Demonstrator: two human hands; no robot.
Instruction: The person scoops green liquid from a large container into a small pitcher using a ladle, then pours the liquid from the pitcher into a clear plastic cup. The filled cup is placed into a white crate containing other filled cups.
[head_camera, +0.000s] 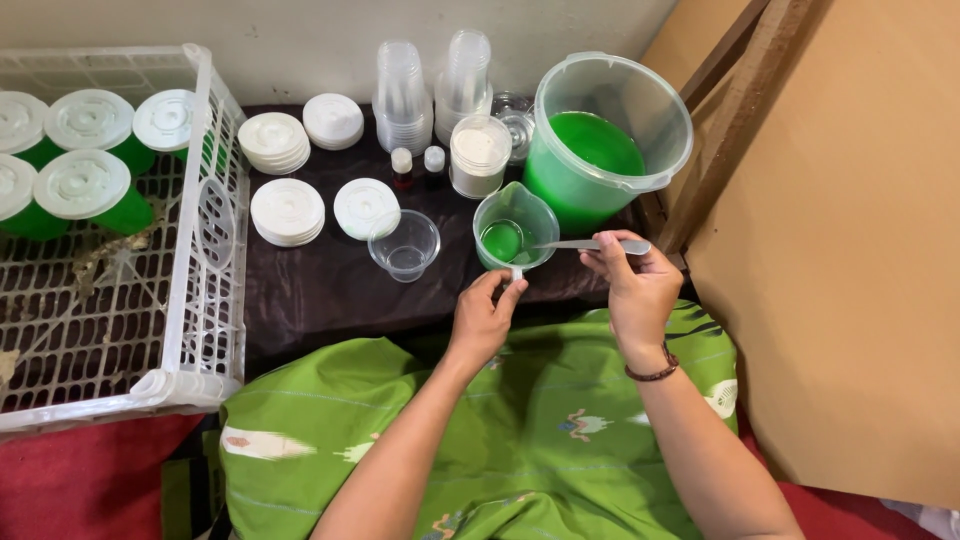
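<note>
Nearby, white round lids (287, 210) beside left hand (484, 318)'s green-filled jug (514, 232).

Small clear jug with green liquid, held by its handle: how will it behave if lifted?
The small jug is thin clear plastic, so probably light and slightly flexible. The green liquid fills only the bottom, adding little weight but likely to slosh if tilted. The left hand pinches just the small handle, so it may swing; the spoon held by the right hand could lever it sideways.

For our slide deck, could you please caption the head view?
Left hand steadies a measuring jug; right hand holds a spoon.
</note>
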